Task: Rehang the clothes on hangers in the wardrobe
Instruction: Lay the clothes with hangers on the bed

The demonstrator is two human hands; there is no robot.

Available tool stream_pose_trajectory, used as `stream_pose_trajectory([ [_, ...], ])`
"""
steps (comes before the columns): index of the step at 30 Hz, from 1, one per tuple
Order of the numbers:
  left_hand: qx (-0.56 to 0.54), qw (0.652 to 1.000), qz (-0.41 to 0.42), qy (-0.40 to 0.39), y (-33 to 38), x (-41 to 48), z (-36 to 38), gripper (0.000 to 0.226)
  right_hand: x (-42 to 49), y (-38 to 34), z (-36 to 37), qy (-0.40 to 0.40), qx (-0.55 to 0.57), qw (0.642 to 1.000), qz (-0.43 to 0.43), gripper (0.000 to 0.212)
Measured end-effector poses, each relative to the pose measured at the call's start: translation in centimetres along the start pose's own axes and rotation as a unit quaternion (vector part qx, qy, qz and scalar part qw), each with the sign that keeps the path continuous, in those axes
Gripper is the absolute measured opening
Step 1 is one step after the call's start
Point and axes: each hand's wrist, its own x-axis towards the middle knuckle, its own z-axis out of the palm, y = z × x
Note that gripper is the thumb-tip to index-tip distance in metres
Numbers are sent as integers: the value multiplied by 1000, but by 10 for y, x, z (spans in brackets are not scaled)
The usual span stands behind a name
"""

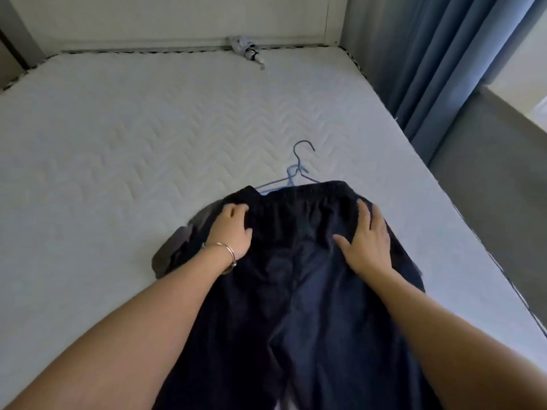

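Dark navy elastic-waist trousers (299,279) lie flat on our white quilted mattress (118,149), near its right edge. Our left hand (233,232) bunches the waistband's left corner; our right hand (367,241) presses flat, fingers spread. Light blue wire hangers (291,176) poke out just beyond the waistband, with bare mattress around.

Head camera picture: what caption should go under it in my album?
Both hands, left and right, press dark trousers flat on a white mattress, blue hangers beyond the waistband.
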Motion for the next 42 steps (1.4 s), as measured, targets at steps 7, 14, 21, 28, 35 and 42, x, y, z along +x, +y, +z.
stream_pose_trajectory([
  [7,148,959,-96,-224,-86,-114,110,75,-79,79,97,-282,-200,938,-5,76],
  [14,152,961,-73,-218,-99,-167,114,64,-93,78,92,-288,-207,935,-10,71],
  [21,100,915,-122,-370,-102,-289,63,57,-226,63,62,-413,-166,893,64,62],
  [28,-154,931,-248,-220,-106,-402,-69,34,-348,7,-8,-416,-100,902,60,43],
  [35,-227,896,-354,-143,-173,-595,-160,27,-466,-79,-33,-403,-87,911,9,34],
  [42,-334,795,-504,-51,-259,-798,-164,25,-591,-166,31,-428,-60,901,22,31],
])
